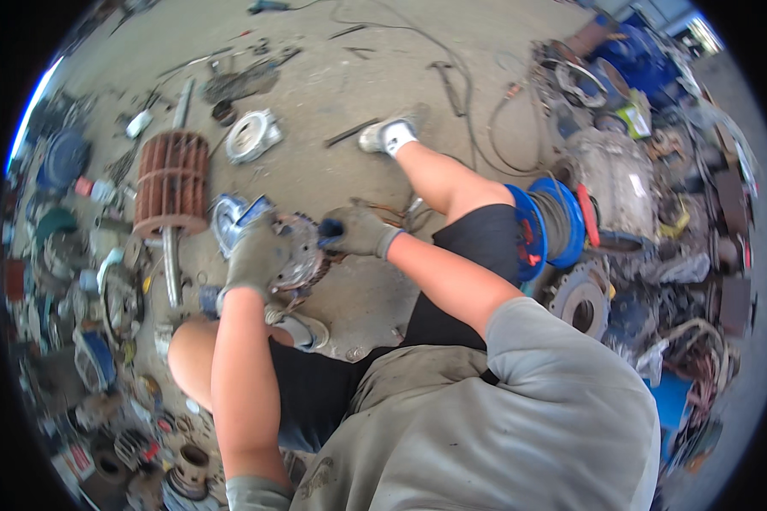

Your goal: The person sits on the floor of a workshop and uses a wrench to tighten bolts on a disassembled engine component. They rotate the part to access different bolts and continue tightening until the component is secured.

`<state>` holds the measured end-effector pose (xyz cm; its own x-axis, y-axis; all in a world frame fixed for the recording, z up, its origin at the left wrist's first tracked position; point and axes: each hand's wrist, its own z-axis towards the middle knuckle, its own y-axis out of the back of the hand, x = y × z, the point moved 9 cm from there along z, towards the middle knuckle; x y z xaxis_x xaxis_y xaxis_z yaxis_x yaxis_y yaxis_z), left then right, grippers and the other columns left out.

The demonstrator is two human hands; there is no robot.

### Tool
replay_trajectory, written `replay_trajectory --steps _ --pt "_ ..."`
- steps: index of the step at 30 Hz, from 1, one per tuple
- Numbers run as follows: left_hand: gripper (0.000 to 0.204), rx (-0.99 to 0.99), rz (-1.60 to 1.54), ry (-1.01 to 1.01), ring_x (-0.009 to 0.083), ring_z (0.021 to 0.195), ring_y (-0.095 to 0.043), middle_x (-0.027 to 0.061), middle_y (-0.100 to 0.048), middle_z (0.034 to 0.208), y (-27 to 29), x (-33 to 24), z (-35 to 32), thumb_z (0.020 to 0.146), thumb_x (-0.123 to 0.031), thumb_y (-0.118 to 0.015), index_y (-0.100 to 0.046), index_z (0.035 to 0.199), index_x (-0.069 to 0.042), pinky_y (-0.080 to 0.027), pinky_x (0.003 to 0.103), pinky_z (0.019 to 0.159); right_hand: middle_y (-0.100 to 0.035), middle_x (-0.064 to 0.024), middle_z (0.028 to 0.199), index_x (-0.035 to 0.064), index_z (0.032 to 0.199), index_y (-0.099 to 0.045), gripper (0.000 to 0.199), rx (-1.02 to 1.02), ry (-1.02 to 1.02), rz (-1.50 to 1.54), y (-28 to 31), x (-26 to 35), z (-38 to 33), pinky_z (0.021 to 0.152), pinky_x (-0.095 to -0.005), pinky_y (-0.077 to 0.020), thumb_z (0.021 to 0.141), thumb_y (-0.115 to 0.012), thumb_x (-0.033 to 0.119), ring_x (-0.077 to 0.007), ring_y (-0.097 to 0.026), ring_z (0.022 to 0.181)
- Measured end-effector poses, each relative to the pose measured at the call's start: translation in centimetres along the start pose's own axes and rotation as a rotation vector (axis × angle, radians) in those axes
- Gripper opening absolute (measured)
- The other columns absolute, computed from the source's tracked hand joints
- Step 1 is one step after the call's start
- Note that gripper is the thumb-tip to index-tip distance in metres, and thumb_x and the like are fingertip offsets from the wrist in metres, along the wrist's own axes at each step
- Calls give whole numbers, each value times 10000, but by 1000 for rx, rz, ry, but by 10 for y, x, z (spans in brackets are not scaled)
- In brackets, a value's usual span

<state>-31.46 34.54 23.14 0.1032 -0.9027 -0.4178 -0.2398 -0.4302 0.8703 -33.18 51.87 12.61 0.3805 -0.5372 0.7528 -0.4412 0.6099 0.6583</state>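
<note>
A round metal machine part (301, 255) with a toothed or ribbed rim stands on the floor between my legs. Over its left side lies my left hand (260, 255), in a grey work glove, with its fingers closed on the part. A blue-painted metal piece (227, 223) sits just beyond that hand, partly covered by it. My right hand (360, 232), gloved too, is closed at the right edge of the round part. It holds a short dark thing (331, 228) whose kind I cannot make out. Wires (392, 209) show just past the right glove.
A rusty rotor (172, 183) on a steel shaft and a pale round end cover (251, 136) lie ahead left. A hammer (447, 88) and a steel bar (344, 134) lie ahead. At right stand a blue cable reel (562, 223) and a ring flange (581, 302). Heaped machine parts line both sides.
</note>
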Motion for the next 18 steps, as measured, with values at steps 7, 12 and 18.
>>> replay_trajectory --steps 7,12,18 --pt "377 -6 -30 -19 427 1108 -727 259 -767 1143 -4 9 5 955 -226 -650 -733 1255 -15 -560 479 964 -763 -191 1180 127 1103 -787 409 -22 -110 36 -7 -8 -5 1015 -494 -543 825 -778 427 -387 -715 1136" --pt "372 -44 -45 -80 432 1079 -736 271 -769 1128 -1 6 5 971 -226 -674 -736 1235 30 -565 453 943 -764 -207 1144 102 1077 -785 387 -35 -125 38 -12 -15 -2 973 -503 -555 791 -802 361 -404 -717 1102" --pt "360 -71 -19 -142 444 1049 -742 276 -770 1111 -3 11 6 985 -236 -679 -738 1215 34 -571 459 919 -754 -213 1115 84 1074 -763 405 -80 -65 129 -18 -13 0 951 -507 -551 767 -838 337 -408 -709 1075"
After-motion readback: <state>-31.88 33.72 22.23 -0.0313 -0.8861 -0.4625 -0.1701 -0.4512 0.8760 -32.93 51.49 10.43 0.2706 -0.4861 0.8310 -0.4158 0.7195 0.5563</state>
